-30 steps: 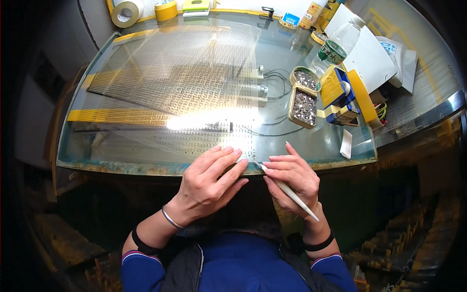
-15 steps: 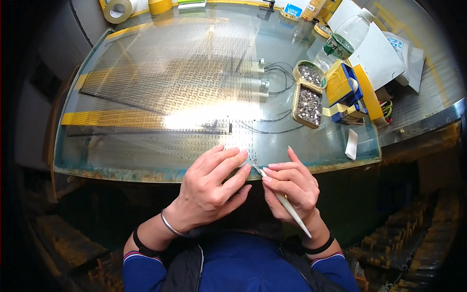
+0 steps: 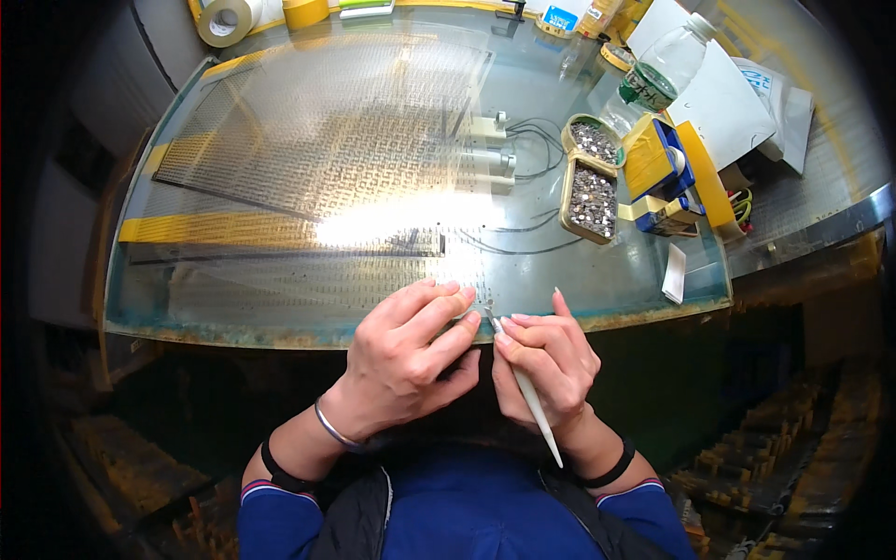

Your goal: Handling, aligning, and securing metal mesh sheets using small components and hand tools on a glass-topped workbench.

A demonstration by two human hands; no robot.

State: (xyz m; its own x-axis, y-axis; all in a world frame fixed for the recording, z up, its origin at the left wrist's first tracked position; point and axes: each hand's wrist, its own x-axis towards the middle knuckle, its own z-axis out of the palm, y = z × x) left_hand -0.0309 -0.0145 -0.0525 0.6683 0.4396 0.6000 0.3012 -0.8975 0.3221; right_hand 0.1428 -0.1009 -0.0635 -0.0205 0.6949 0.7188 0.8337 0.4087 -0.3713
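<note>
Just above the table's near edge, my right hand point(image 3: 551, 364) is closed around a slim craft knife point(image 3: 534, 403) with a white tapered handle. Its short metal tip points up and left, close to my left fingertips. My left hand point(image 3: 411, 350) has bent, separated fingers, the tips at the near edge of a clear patterned sheet point(image 3: 308, 149). The left thumb hangs below the tabletop edge. Whether the fingers only touch the sheet or pinch something small is hard to make out. The sheet covers much of the glass tabletop point(image 3: 579, 280), under bright glare.
Two joined trays of small shiny pieces point(image 3: 590, 201) stand at right, beside a yellow-and-blue tape dispenser point(image 3: 653, 163). Behind is a clear bottle point(image 3: 677, 61). A folded white slip point(image 3: 674, 273) lies near the right edge. Tape rolls point(image 3: 227, 21) stand far left; dark cables point(image 3: 537, 140) run mid-table.
My right hand has shifted slightly left, and the knife has turned more upright, its rear end swinging left and down. My left hand is nearly where it was.
</note>
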